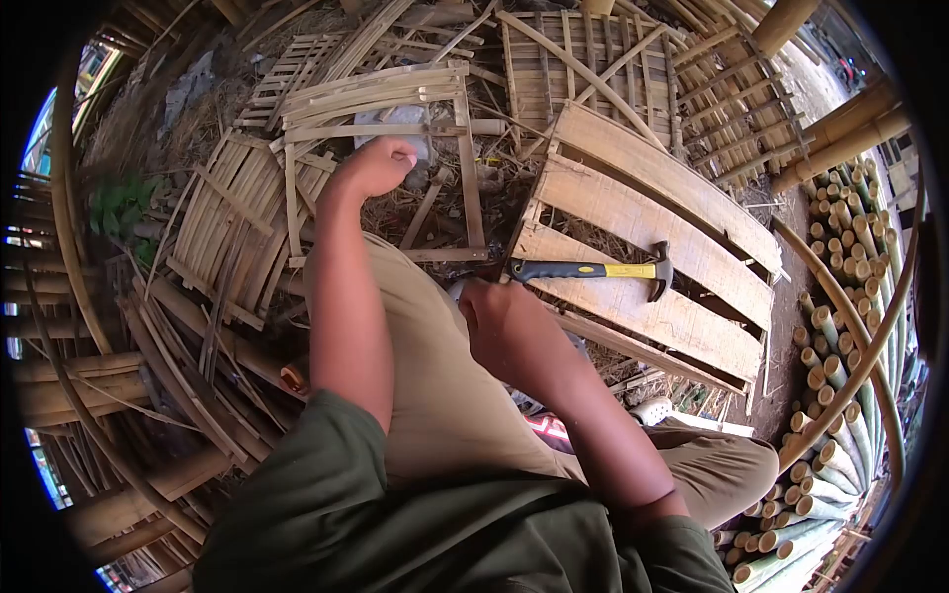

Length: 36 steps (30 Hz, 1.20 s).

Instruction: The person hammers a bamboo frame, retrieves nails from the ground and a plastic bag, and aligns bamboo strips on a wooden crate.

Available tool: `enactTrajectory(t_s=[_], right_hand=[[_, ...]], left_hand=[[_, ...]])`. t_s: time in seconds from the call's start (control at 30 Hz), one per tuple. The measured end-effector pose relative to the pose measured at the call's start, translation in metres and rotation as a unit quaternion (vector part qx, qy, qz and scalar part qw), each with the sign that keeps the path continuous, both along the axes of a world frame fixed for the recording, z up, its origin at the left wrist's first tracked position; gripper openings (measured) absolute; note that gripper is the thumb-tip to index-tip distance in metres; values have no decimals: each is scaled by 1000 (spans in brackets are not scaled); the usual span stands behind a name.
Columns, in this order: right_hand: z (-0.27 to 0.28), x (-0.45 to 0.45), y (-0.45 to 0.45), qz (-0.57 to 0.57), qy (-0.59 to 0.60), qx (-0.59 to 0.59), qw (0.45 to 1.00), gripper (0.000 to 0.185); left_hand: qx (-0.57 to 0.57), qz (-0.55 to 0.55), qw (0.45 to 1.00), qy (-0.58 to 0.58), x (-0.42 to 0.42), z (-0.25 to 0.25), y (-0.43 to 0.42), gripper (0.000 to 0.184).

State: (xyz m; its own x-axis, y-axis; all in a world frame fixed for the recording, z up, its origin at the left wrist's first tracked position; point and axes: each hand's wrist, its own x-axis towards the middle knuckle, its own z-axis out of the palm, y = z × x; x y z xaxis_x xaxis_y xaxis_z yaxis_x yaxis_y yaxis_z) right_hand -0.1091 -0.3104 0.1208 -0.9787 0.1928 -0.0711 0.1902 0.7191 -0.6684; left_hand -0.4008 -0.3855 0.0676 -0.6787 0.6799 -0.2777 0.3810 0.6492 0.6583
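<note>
My left hand (384, 166) is curled closed above the far part of a wooden slat frame (473, 188), close to a clear plastic bag (395, 124). What its fingers hold, if anything, is hidden. My right hand (504, 321) is closed too, low by the near right corner of that frame; its fingertips are out of sight. Just beyond it a claw hammer (593, 270) with a black and yellow handle rests across a slatted wooden panel (633, 212). The handle's butt end lies near my knuckles, and the head points right.
Slatted bamboo panels stand at the left (222, 227) and the back (583, 74). Loose bamboo strips (188, 346) are heaped on the left. Cut bamboo poles (840, 366) are stacked on the right. A light-coloured shoe (650, 410) shows beside my bent leg.
</note>
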Motion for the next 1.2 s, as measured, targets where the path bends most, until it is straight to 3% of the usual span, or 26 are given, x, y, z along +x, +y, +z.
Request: enactTrajectory(t_s=[0.17, 0.33, 0.4, 0.57, 0.63, 0.7, 0.77, 0.83, 0.97, 1.0, 1.1, 1.17, 1.2], right_hand=[[10, -128, 59, -42, 64, 94, 993, 15], [-2, -239, 107, 22, -98, 177, 979, 21], [-16, -269, 114, 7, -209, 93, 973, 24], [-88, -316, 133, -10, -261, 137, 955, 34], [-146, -319, 148, -108, -342, -105, 927, 36], [-216, -319, 159, -225, -383, -185, 876, 40], [-241, -310, 159, -236, -388, -195, 869, 44], [-280, -308, 158, -288, -375, -192, 860, 52], [-386, -310, 150, -460, -246, -53, 851, 75], [-393, -302, 160, -430, -247, -110, 862, 71], [-305, -284, 118, -548, -174, -92, 813, 52], [-279, -272, 89, -553, -13, 151, 820, 39], [-282, -264, 84, -492, 31, 183, 850, 24]], left_hand=[[14, 28, 996, -78, -21, -24, -17, 39], [-69, 0, 997, -33, -19, -17, -5, 45], [-115, -50, 992, -11, -26, -30, 6, 51], [-198, -101, 974, -46, -17, -22, 35, 57], [-235, -112, 965, -41, -16, -17, 43, 58], [-231, -105, 963, -91, -12, 13, 43, 59], [-228, -111, 963, -89, -16, 2, 49, 59], [-224, -116, 964, -87, -19, -6, 54, 60], [-201, -119, 968, -95, -24, -19, 58, 58], [-200, -104, 969, -99, -24, -18, 57, 57], [-212, -88, 968, -102, -26, -10, 53, 55], [-226, -88, 965, -101, -27, -8, 50, 55], [-223, -85, 966, -99, -28, -8, 49, 55]])
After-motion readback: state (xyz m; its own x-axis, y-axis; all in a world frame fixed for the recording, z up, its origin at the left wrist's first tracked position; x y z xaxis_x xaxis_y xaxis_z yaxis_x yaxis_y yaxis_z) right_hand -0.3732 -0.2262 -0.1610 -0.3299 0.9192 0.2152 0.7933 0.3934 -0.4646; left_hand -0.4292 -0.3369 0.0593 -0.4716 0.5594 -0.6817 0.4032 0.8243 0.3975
